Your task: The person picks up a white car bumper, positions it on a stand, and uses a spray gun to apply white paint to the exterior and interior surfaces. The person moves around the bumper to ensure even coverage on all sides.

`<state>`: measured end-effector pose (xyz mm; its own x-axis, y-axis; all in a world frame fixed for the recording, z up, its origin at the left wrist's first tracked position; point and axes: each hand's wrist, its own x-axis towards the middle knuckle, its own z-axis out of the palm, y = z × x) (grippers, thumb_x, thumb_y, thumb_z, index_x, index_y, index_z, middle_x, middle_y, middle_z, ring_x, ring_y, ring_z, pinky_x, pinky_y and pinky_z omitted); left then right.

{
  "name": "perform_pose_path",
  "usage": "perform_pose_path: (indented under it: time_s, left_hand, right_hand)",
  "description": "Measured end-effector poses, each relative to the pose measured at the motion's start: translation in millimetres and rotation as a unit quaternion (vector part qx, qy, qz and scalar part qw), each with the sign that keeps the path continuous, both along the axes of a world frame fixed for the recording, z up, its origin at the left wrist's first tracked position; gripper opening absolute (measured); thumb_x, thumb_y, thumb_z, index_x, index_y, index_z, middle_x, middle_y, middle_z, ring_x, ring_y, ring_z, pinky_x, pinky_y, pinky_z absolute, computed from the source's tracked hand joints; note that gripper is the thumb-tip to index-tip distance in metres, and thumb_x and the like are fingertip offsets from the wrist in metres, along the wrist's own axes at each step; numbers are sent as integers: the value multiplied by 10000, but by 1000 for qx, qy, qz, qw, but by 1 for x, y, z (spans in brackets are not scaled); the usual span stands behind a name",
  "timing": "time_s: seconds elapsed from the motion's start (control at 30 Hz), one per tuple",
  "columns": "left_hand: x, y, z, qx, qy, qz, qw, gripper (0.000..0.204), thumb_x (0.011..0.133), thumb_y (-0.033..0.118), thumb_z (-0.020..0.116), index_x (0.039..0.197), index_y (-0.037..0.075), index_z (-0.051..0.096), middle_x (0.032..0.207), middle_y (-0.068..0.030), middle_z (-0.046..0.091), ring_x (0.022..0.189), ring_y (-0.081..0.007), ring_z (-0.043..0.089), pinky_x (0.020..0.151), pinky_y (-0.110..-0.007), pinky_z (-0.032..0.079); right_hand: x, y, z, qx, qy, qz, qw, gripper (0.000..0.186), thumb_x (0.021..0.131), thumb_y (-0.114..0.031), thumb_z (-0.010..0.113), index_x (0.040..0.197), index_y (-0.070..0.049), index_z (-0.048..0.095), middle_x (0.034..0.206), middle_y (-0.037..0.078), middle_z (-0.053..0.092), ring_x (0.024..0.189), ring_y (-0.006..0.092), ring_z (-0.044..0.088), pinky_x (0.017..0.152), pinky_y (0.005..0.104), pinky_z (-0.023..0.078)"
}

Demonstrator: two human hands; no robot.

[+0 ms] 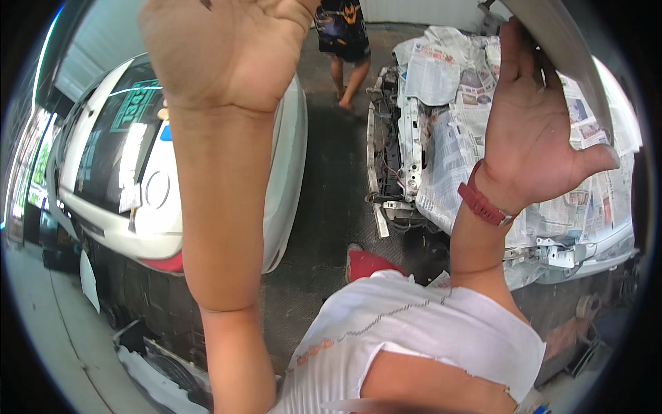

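Note:
My left hand is raised at the top, its palm and wrist large in view. Its fingers pass beyond the upper edge, so their pose is hidden. On the right, my right hand is held up with fingers stretched and the thumb spread out to the side. A red watch strap circles that wrist. Close to these fingers and thumb, a smooth grey curved thing cuts across the upper right corner; whether the hand touches it I cannot tell.
A white car stands on the left. At right, a car with its front stripped to bare metal is covered in newspaper sheets. Another person stands in the dark-floored aisle. Loose parts lie lower left.

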<state>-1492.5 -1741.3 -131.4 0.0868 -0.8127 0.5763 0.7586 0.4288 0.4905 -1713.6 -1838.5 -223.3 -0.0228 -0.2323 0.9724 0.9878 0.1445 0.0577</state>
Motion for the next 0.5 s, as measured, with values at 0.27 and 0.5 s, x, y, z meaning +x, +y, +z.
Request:
perform_pose_path:
  time_s: [0.27,0.5]
  left_hand:
    - [116,-182,34,-17,1,-64,998,691,1075,402,542,1248,-245,372,1139,-338,522,1035,-421,669,954,-408,663]
    - [213,-369,22,-9,30,-114,993,693,1072,400,552,1242,-249,378,1124,-359,527,1073,-452,670,978,-414,657]
  right_hand:
    - [105,-142,31,98,37,-102,989,1354,730,-778,789,1566,132,236,1640,325,222,1539,548,169,1301,679,139]
    - [201,-302,19,85,44,-241,966,1331,737,-772,787,1568,121,255,1654,307,216,1546,526,165,1305,669,124]
